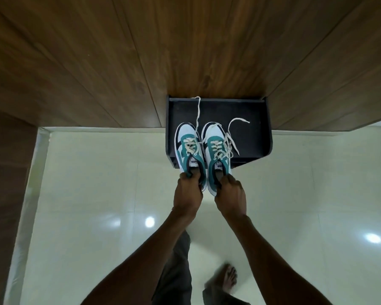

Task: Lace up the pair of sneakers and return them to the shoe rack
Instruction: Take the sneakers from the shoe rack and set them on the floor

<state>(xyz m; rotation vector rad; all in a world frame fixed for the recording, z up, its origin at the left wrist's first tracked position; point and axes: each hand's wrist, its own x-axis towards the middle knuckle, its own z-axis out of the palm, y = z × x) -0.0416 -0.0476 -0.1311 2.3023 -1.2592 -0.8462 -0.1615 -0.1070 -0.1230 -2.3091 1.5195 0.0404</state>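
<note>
Glossy pale floor tiles [92, 194] were noted nearest the viewer, with a bare foot [228, 279] below the outstretched arms. Further out, the left hand [188, 190] was clamped on the heel of the left sneaker [188, 148] and the right hand [230, 192] on the heel of the right sneaker [218, 150], both shoes being held side by side, toes forward, over the front edge of the black shoe rack [251, 137], which stood against wood-panelled walls [185, 47]. Since the laces [198, 113] were seen untied and trailing across the shelf, it was judged that they should be gathered clear before the pair is slid fully in, heels level.
</note>
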